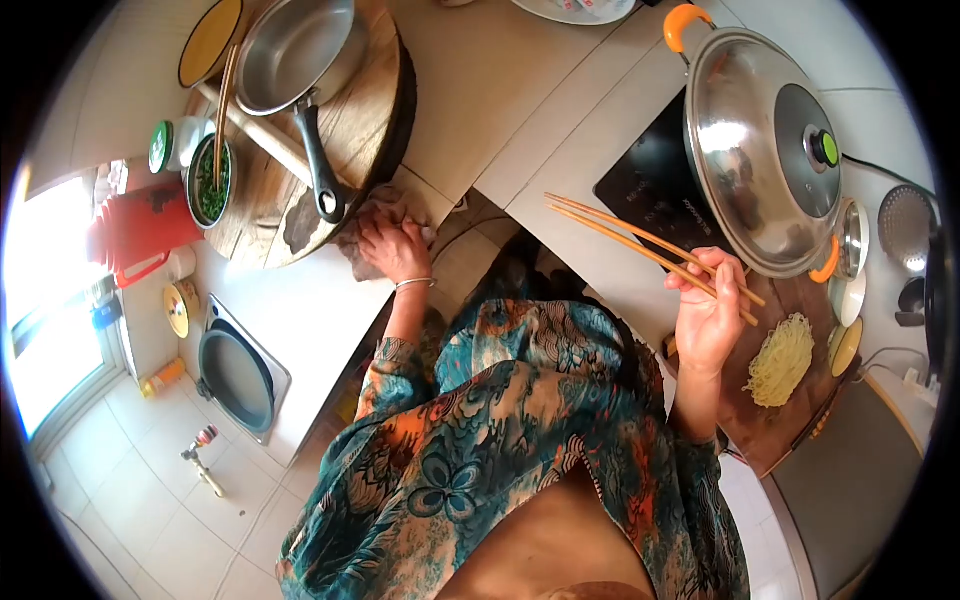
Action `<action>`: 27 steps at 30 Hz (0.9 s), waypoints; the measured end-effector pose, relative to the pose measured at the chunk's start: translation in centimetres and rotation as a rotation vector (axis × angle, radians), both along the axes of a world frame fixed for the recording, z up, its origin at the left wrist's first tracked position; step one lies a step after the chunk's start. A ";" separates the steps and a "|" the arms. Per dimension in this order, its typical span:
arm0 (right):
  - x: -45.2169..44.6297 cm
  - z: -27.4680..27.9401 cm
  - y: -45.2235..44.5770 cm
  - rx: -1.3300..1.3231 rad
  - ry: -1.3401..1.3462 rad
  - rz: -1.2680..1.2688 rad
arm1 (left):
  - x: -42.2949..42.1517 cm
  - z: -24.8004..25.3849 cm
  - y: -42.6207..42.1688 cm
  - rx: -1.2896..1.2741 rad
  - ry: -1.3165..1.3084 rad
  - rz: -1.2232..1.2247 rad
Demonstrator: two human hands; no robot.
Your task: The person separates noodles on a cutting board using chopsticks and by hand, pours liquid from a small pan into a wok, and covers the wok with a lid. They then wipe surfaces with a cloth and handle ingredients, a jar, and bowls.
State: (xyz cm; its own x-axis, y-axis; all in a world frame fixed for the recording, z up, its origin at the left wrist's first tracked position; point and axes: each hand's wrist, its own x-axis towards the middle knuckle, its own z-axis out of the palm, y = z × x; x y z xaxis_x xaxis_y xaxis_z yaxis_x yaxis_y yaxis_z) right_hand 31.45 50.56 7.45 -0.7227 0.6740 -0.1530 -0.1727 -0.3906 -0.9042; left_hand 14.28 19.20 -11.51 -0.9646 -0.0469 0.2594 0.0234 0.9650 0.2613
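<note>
My right hand [712, 305] is closed around a pair of wooden chopsticks [635, 245], whose tips point left past the black induction hob [655, 185]. On the hob sits a large steel wok [745, 130] with its lid on. Pale noodles [780, 362] lie on a brown wooden board [745, 420] below my right hand. My left hand [395, 248] presses on a brownish cloth [365, 262] by the counter edge, its fingers bent over the fabric. Just above it stands a round wooden chopping block [385, 110].
A steel frying pan [300, 50] and a rolling pin [265, 135] rest on the block. Beside it is a bowl of chopped greens [210, 180] with chopsticks in it. A sink with a dark basin [238, 370] lies left; a skimmer [908, 228] is at right.
</note>
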 end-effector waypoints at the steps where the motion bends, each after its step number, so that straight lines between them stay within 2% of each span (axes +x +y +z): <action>1: 0.2 -0.2 0.1 -0.007 0.002 -0.006 | -0.4 0.2 1.1 -0.005 -0.029 -0.028; 4: 0.6 -0.6 0.4 -0.018 0.006 -0.017 | -1.3 1.0 4.7 -0.015 -0.140 -0.192; 11: 0.9 0.0 0.6 0.000 0.021 -0.071 | -8.7 1.2 13.6 0.163 -0.017 -0.632; 14: 1.4 0.0 0.6 0.007 0.004 -0.117 | -11.0 0.7 19.0 0.138 0.020 -0.712; 16: 1.8 0.2 0.4 0.016 -0.021 -0.160 | -11.2 1.0 22.8 0.105 -0.026 -0.757; 17: 1.9 0.3 0.3 0.022 -0.033 -0.184 | -11.6 -1.3 24.7 0.056 0.128 -0.793; 18: 2.0 0.4 0.2 0.029 -0.045 -0.207 | -11.0 -0.2 26.4 0.069 0.063 -0.855; 24: 3.7 1.2 0.5 0.029 -0.061 -0.295 | -9.6 -0.1 32.7 0.127 0.141 -1.246; 26: 4.3 1.3 0.4 0.020 -0.077 -0.353 | -11.2 0.6 33.8 0.145 0.132 -1.285; 27: 4.7 0.9 0.4 0.024 -0.056 -0.335 | -12.1 0.8 35.0 0.035 -0.092 -1.240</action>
State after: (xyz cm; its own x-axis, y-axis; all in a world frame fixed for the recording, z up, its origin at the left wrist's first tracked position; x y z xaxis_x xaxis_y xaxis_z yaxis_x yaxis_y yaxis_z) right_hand 36.17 50.99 8.37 -0.4511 0.8766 -0.1677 -0.2378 -0.2992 -0.9241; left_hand 2.16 54.15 -10.67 -0.3774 0.9030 0.2053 0.8938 0.2973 0.3358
